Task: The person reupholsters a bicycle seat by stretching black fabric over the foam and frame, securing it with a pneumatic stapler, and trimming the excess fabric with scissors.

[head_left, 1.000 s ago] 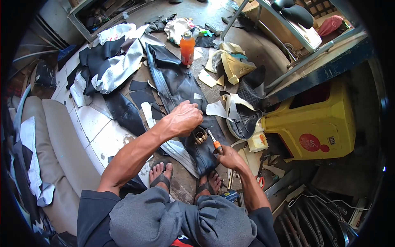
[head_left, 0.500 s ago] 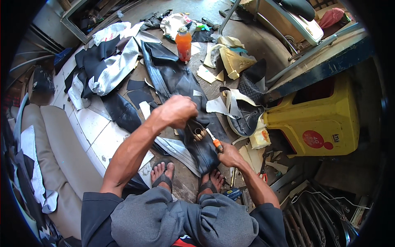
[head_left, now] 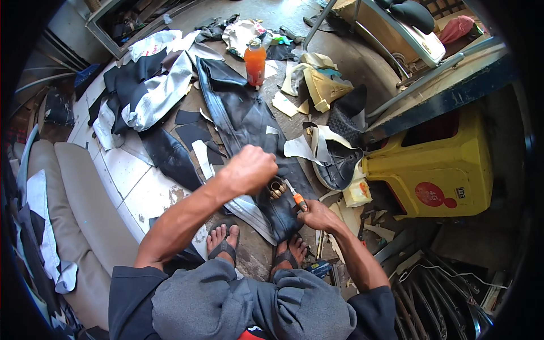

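My left hand [head_left: 252, 170] is closed in a fist over a black leather-like sheet [head_left: 241, 113] on the floor. Whatever its fingers grip is hidden from view. In my right hand [head_left: 318, 216] is a tool [head_left: 298, 199] with an orange-and-black handle and a narrow pale metal shaft or blade, its tip up and left. Close to that tip, between both hands, sits a small brass-coloured, ring-shaped item [head_left: 276, 188]; its kind cannot be made out. Below it the black material runs down to my right sandalled foot [head_left: 290, 253].
An orange drink bottle [head_left: 255, 64] stands on the sheet's far end. Yellow foam scraps [head_left: 323, 85] and a black moulded shell [head_left: 340, 167] lie to the right. A yellow plastic stool [head_left: 436, 164] rests on its side. Grey cushions [head_left: 85, 198] lie at left, metal frames [head_left: 442, 306] lower right.
My left fist has moved slightly right and down. The right hand with the tool has shifted a little right, and the brass-coloured item shows beside the left fist in both frames.
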A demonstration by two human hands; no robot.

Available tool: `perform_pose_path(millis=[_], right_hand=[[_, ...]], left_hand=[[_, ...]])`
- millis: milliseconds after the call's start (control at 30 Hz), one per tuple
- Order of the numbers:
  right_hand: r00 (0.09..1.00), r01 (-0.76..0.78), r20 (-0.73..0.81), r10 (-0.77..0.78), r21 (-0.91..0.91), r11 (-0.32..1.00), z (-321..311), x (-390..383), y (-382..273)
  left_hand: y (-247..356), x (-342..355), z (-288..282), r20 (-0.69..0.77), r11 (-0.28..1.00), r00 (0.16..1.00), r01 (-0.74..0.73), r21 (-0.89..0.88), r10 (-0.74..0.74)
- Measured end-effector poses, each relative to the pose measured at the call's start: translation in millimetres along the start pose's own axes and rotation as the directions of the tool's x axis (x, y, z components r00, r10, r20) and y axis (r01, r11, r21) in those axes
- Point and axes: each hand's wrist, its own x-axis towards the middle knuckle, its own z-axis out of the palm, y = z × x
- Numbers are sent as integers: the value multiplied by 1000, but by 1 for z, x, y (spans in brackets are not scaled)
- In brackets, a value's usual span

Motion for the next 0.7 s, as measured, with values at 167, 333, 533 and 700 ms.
perform_pose_path(millis=[167, 333, 533, 700], right_hand=[[982, -190, 27, 189, 40, 981, -12, -11, -25], [996, -83, 8, 84, -66, 994, -9, 3, 4], [993, 87, -78, -84, 32, 996, 14, 19, 18], [796, 581, -239, -556, 46, 812, 34, 81, 34]], left_hand=[[66, 2, 10, -220, 1000, 975, -11, 16, 15], [58, 7, 2, -201, 995, 975, -96, -4, 93], [-25, -9, -1, -131, 978, 986, -124, -167, 103], [-94, -14, 17, -40, 918, 999, -20, -395, 5]])
